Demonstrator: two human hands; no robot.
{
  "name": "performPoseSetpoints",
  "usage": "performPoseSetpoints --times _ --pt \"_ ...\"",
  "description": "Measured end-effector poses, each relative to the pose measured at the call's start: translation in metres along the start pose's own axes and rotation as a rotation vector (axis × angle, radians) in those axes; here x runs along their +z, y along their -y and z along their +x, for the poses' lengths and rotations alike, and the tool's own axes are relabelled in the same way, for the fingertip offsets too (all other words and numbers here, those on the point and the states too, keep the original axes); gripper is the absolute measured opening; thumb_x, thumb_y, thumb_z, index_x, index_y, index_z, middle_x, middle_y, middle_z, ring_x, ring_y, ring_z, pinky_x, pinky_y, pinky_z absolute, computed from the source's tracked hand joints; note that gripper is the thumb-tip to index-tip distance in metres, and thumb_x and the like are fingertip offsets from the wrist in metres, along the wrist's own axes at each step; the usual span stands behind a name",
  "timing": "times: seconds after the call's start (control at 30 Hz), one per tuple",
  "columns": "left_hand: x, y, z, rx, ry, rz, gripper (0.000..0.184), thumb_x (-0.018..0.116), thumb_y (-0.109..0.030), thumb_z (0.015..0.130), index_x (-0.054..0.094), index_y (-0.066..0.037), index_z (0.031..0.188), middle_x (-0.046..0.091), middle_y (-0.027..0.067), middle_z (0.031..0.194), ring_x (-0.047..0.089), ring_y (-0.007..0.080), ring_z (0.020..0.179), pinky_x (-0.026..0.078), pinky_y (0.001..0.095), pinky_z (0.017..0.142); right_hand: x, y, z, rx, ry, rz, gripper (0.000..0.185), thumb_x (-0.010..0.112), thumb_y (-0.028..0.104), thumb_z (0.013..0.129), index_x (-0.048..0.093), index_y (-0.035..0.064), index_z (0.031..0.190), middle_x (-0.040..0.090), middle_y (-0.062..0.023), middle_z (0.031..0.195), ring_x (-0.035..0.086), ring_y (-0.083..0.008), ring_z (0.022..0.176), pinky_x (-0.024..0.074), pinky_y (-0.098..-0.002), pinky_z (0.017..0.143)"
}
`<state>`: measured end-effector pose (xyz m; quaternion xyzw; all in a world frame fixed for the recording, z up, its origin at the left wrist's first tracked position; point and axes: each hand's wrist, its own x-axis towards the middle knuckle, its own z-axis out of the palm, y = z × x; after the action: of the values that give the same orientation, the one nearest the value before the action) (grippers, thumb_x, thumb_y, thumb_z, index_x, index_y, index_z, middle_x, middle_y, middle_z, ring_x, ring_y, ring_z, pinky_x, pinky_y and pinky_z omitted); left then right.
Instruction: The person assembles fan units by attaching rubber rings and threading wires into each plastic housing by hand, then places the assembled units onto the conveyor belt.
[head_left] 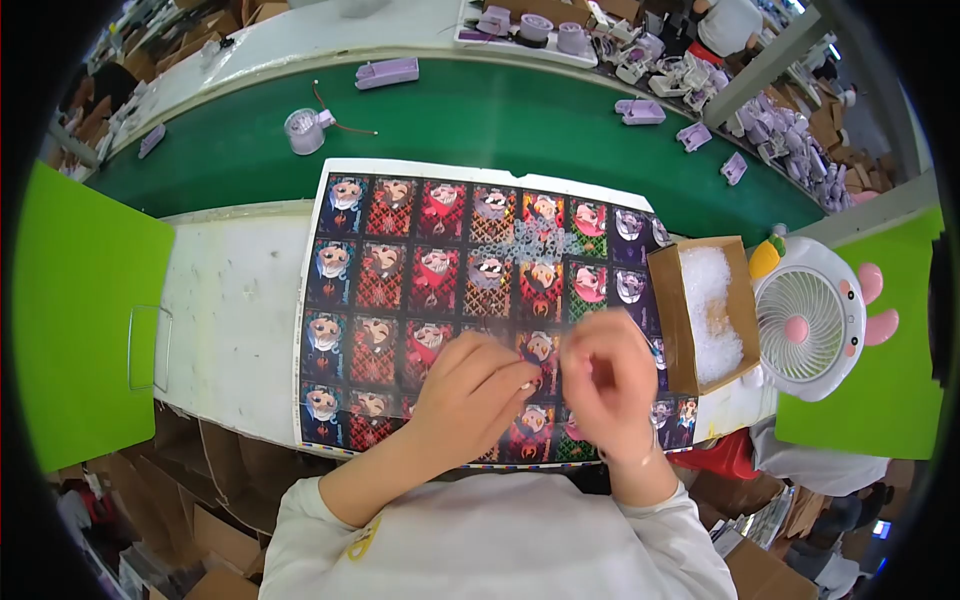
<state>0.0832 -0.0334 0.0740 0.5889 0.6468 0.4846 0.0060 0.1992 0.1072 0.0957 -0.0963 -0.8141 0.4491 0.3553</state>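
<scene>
My left hand (470, 392) is closed above the printed sheet, thumb and fingertips pinched together. Something tiny and pale shows at those fingertips, too small to name. Beside it, my right hand (612, 385) is curled with thumb and forefinger meeting, slightly blurred; whatever it may hold is hidden. The two hands are close but apart. Under them lies a large sheet (380, 268) printed with rows of cartoon character cards. A small heap of clear pieces (540, 242) rests on the sheet beyond my hands. To the right, an open cardboard box (682, 345) holds many small clear pieces (712, 310).
A white fan with rabbit ears (808, 318) stands right of the box. Behind the sheet runs a green conveyor belt (450, 120) carrying a clear round part with wires (306, 130) and lilac plastic housings (388, 72). Bright green panels (95, 320) flank the white table (232, 300).
</scene>
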Motion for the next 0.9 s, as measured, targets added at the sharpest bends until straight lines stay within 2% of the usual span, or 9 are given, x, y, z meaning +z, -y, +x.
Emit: performPoseSetpoints --times 0.03,0.1,0.3,0.43,0.6,0.63,0.7,0.83,0.9 --pt "0.002 0.001 0.002 0.014 0.005 -0.006 0.031 0.071 -0.001 0.069 0.065 -0.002 0.099 0.059 0.0095 0.091 0.056 0.0309 0.082 0.047 0.0403 0.071 -0.004 0.009 -0.004 -0.093 0.055 -0.022 0.022 0.068 -0.011 0.072 0.060 0.0015 0.089 0.064 -0.0123 0.090 0.063 -0.0268 0.080 0.0515 -0.0342 0.068" --pt "0.005 0.003 0.004 0.029 0.019 0.002 0.031 0.071 -0.003 0.068 0.065 -0.003 0.098 0.060 0.0089 0.089 0.057 0.0300 0.082 0.048 0.0402 0.070 -0.002 0.020 -0.010 -0.093 0.101 -0.051 0.024 0.070 -0.010 0.071 0.061 0.0011 0.090 0.065 -0.0124 0.090 0.064 -0.0270 0.080 0.0527 -0.0344 0.068" --pt "0.008 0.009 0.006 0.143 0.031 0.145 0.028 0.072 -0.007 0.068 0.067 -0.001 0.095 0.061 0.0071 0.083 0.059 0.0263 0.079 0.048 0.0378 0.065 -0.002 0.020 -0.017 0.018 0.094 -0.112 0.027 0.074 -0.008 0.070 0.061 0.0011 0.091 0.066 -0.0123 0.089 0.064 -0.0253 0.076 0.0523 -0.0330 0.064" --pt "0.009 0.008 0.003 0.224 -0.037 0.237 0.029 0.074 -0.008 0.068 0.068 0.000 0.095 0.062 0.0068 0.079 0.059 0.0234 0.075 0.050 0.0356 0.060 -0.006 0.020 -0.016 0.058 0.149 -0.151 0.024 0.073 -0.009 0.073 0.056 0.0028 0.084 0.067 -0.0117 0.087 0.064 -0.0242 0.072 0.0519 -0.0321 0.062" --pt "0.011 0.018 -0.005 0.320 -0.038 0.203 0.029 0.069 -0.010 0.073 0.068 -0.001 0.101 0.065 0.0073 0.089 0.063 0.0255 0.084 0.055 0.0402 0.072 -0.009 0.013 -0.019 0.283 0.171 0.105 0.027 0.071 -0.007 0.080 0.047 0.0044 0.075 0.067 -0.0111 0.084 0.063 -0.0174 0.068 0.0506 -0.0295 0.061" --pt "0.014 0.021 -0.008 0.328 -0.062 0.201 0.028 0.069 -0.010 0.074 0.067 -0.001 0.101 0.066 0.0076 0.090 0.064 0.0260 0.085 0.055 0.0408 0.073 -0.007 0.010 -0.022 0.250 0.094 0.119 0.026 0.070 -0.008 0.081 0.047 0.0045 0.077 0.067 -0.0107 0.084 0.062 -0.0163 0.069 0.0506 -0.0287 0.062" --pt "0.019 0.026 -0.015 0.168 -0.025 0.137 0.024 0.070 -0.009 0.077 0.067 0.000 0.099 0.067 0.0114 0.095 0.065 0.0289 0.089 0.054 0.0411 0.074 -0.003 -0.003 -0.032 0.181 -0.057 0.148 0.024 0.068 -0.008 0.084 0.047 0.0048 0.080 0.066 -0.0100 0.085 0.062 -0.0142 0.071 0.0506 -0.0271 0.063" --pt "0.032 0.044 -0.034 -0.245 0.165 -0.113 0.023 0.065 -0.007 0.080 0.067 -0.001 0.102 0.066 0.0153 0.107 0.063 0.0340 0.095 0.051 0.0432 0.084 0.002 -0.019 -0.039 0.669 -0.223 1.027 0.013 0.058 -0.006 0.090 0.051 0.0053 0.091 0.065 -0.0088 0.090 0.061 -0.0148 0.076 0.0503 -0.0254 0.071" --pt "0.032 0.037 -0.033 -0.265 0.180 -0.077 0.026 0.063 -0.006 0.082 0.065 -0.002 0.107 0.065 0.0158 0.107 0.061 0.0353 0.095 0.050 0.0440 0.083 0.002 -0.030 -0.037 0.878 -0.247 1.410 0.010 0.053 -0.003 0.094 0.053 0.0054 0.098 0.064 -0.0076 0.092 0.060 -0.0138 0.079 0.0495 -0.0250 0.075"
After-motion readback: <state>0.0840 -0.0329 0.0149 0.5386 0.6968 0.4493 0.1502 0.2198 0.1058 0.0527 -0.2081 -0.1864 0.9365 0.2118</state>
